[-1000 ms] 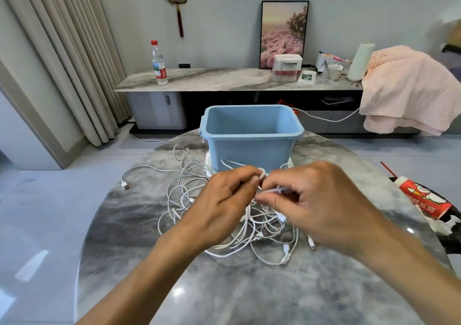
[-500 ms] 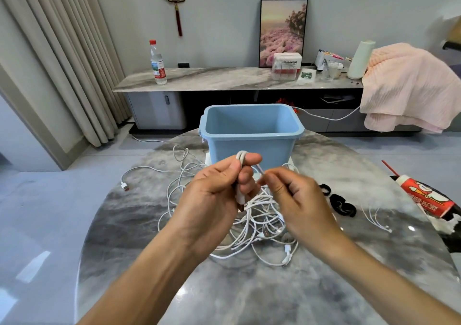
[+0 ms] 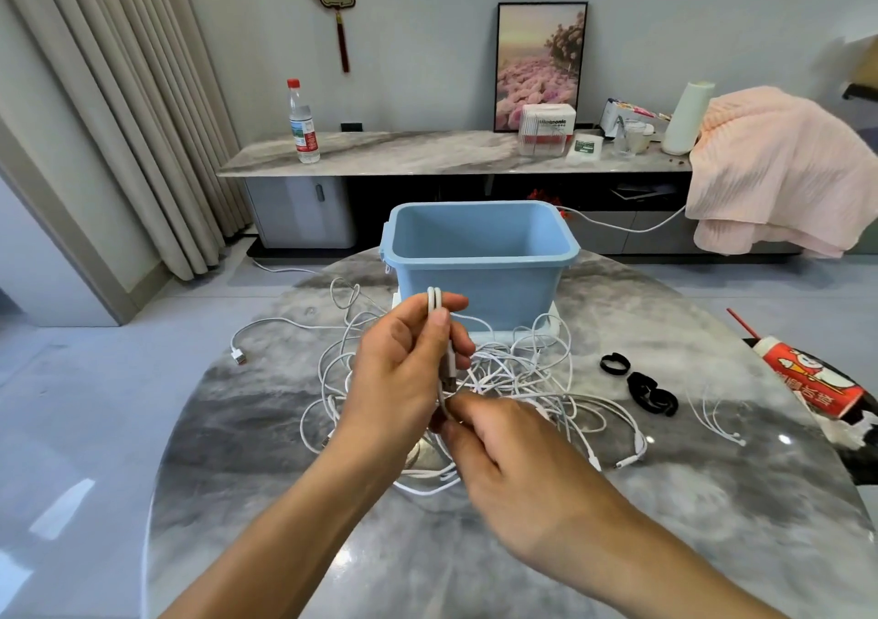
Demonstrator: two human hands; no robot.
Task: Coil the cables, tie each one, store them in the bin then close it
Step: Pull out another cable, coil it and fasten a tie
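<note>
- The left hand (image 3: 404,371) now holds a short folded bundle of thin white cable (image 3: 434,305) upright, thumb and fingers curled round it; a second ago both hands were only pinching one strand low over the heap.
- The right hand (image 3: 503,457) has dropped below the left and pinches the same cable's trailing length, so the hands sit close together, one above the other.
- With the right hand lower, two black loop ties (image 3: 639,383) now show on the grey marbled round table (image 3: 266,499), to the right of the heap.
- The loose tangle of white cables (image 3: 522,381) lies on the table just in front of the open pale-blue plastic bin (image 3: 480,257).
- Judging by this, the first coil is barely started; nothing appears tied or stored yet.
</note>
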